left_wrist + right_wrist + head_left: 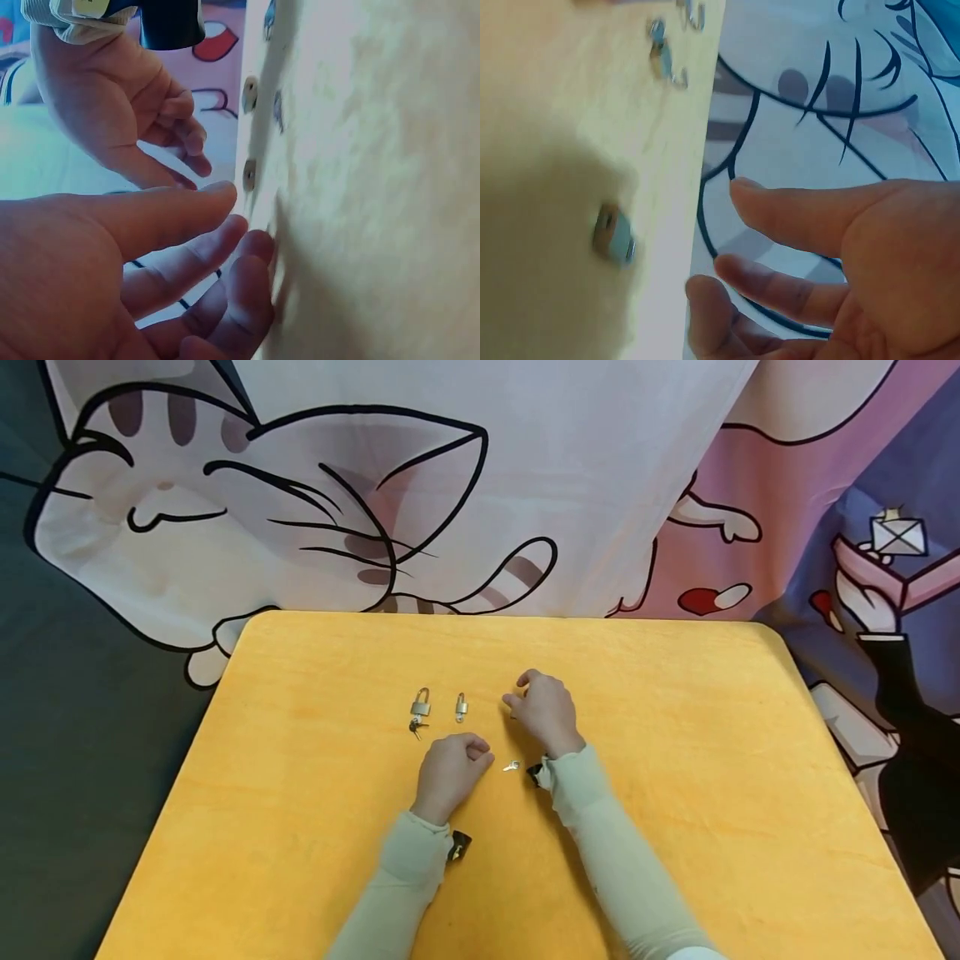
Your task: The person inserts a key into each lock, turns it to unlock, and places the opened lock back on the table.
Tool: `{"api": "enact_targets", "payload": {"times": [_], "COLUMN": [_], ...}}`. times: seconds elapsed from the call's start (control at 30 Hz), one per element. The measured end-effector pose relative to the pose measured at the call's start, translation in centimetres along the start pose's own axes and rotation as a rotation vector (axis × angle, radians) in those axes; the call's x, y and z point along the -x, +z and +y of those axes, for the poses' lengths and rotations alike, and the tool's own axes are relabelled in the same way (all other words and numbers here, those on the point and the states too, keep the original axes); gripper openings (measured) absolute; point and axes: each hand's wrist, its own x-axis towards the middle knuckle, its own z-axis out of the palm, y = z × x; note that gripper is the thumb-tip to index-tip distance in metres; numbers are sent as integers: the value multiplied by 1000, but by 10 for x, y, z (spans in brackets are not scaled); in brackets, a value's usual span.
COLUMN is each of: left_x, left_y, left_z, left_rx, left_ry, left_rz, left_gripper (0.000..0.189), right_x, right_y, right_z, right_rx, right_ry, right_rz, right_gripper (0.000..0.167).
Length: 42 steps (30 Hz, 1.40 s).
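My left hand (pixel 453 772) is low over the table, fingers loosely bent and holding nothing. Just beyond it lie a padlock with keys in it (pixel 420 710) and a smaller padlock (pixel 461 707), both with shackles pointing away. To its right is a small silver key (pixel 512 766). My right hand (pixel 546 714) hovers farther back and to the right, thumb and fingers spread apart with nothing between them. A further padlock (pixel 615 236) lies near it in the right wrist view; the hand hides it in the head view.
The yellow table (pixel 675 735) has rounded far corners. Behind it hangs a cloth with cartoon drawings (pixel 600 485). A black wrist device (pixel 459 846) sits at the left cuff.
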Motion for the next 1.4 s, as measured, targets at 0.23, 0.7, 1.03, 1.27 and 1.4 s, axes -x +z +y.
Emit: {"api": "enact_targets", "payload": {"times": [0.23,0.7,1.03,1.27,1.4], "left_x": [5,11,11,11,6], "left_y": [13,28,26,23,14], "left_z": [11,25,25,22,19], "left_rx": [-180,-294,-323,-302,-72], "left_ry": [160,295,310,330,244], "left_rz": [10,-65,-71,-77,-126], "left_gripper": [29,8,9,8,8], "right_x": [0,2,5,11,10], "right_y": [2,18,21,24,23], "right_z": [11,19,16,20,24], "right_rx": [70,-25,-61,-147,-319], "right_ry": [19,33,55,33,5], "right_rz": [-84,-56,-40,-13,-65], "right_gripper": [40,22,12,11,14]}}
